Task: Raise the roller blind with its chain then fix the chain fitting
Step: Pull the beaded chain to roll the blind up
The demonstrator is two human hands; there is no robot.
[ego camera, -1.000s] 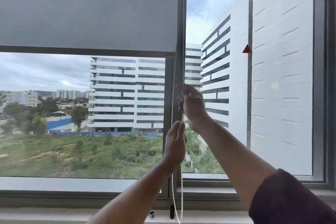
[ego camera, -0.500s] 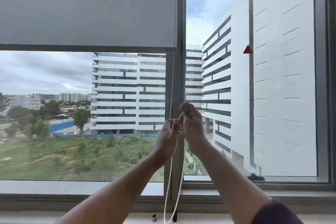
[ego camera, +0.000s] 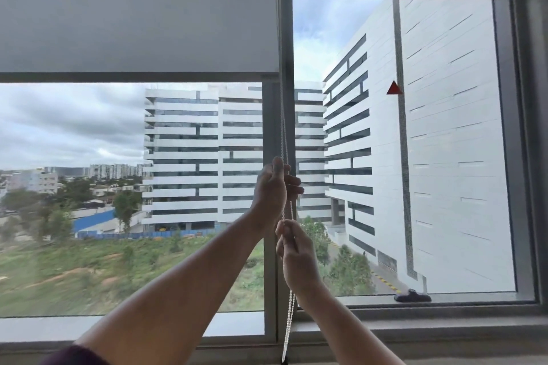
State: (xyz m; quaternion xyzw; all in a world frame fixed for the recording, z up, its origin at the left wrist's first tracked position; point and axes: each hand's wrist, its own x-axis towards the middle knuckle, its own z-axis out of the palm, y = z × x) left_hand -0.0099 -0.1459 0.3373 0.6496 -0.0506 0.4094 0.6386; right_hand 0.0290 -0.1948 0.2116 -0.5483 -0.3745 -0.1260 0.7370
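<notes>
head view: left hand (ego camera: 271, 190) grips the bead chain (ego camera: 284, 139) above the right hand (ego camera: 296, 255), which pinches it lower, to pull by turns; roller blind (ego camera: 139, 15) hangs above the chain.

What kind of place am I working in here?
Likely an upper-floor room: a grey-framed window with a roller blind overlooks multi-storey white buildings and treetops.

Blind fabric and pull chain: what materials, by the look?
Grey roller blind: looks like matte opaque woven or coated fabric; flat, no sheen, no light through. White beaded chain: small round beads, pale and slightly glossy, probably plastic, though metal can't be ruled out.
</notes>
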